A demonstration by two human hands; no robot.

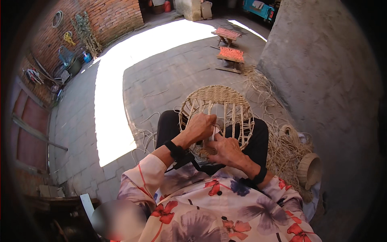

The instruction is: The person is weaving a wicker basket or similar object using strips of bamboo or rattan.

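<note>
A partly woven round basket [217, 93] of straw-coloured cord lies across my lap. Its far side is closely woven, while open spokes run over the middle. Above those spokes my left hand [200, 128] is closed, fingers bent inward; what they grip is hidden. My right hand [229, 151] meets it from the near right, with its fingers curled over the near woven part. A small white piece shows between the two hands, too small to name. Dark bands circle both wrists.
Loose cord [278, 149] is heaped at my right beside a small woven basket [309, 169] on its side. Two low stools with red woven seats [231, 53] stand ahead. A grey wall [322, 60] rises at right; a brick wall [109, 16] stands far left.
</note>
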